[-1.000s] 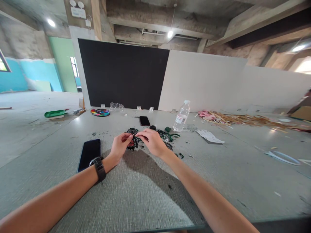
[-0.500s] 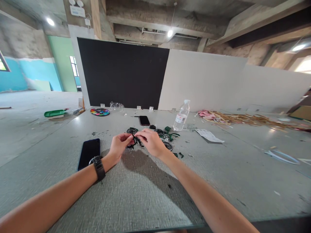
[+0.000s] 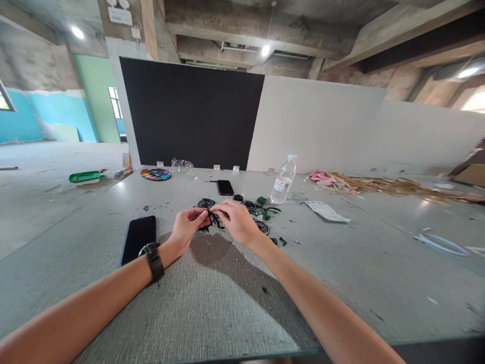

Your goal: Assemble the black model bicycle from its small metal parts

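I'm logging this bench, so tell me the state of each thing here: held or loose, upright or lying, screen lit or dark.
Left hand: pinching the black part.
Right hand: pinching the same part.
Water bottle: upright, capped.
Near phone: flat, screen dark.
Far phone: flat, screen dark.
Loose pieces: lying unheld.

No legible text, water bottle (image 3: 283,181) label too small to read
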Demonstrator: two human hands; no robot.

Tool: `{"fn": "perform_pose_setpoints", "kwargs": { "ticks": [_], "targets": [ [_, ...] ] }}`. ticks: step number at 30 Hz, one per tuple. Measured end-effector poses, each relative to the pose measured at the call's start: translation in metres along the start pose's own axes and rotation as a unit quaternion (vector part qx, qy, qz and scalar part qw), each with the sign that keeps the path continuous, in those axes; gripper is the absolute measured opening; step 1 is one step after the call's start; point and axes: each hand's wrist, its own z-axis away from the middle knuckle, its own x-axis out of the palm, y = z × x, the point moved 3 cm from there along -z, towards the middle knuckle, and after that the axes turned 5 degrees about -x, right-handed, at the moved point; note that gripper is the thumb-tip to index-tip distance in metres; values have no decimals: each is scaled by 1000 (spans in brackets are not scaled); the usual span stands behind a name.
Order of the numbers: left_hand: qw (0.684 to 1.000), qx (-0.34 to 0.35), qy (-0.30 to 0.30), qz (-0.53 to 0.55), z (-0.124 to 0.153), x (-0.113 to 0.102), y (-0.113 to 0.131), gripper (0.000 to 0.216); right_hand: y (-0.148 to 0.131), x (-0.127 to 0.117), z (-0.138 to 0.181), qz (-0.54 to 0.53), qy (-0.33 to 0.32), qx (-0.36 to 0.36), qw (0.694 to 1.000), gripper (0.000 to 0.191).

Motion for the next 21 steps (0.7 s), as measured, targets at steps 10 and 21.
{"fn": "perform_pose_setpoints", "kwargs": {
  "ticks": [10, 21],
  "targets": [
    [1000, 24, -15, 8, 1, 3, 4, 25, 4, 0, 0, 6, 2, 4, 1000, 25],
    [992, 83, 15, -89, 1, 3, 4, 25, 3, 1, 0, 2, -1, 17, 1000, 25]
  ]
}}
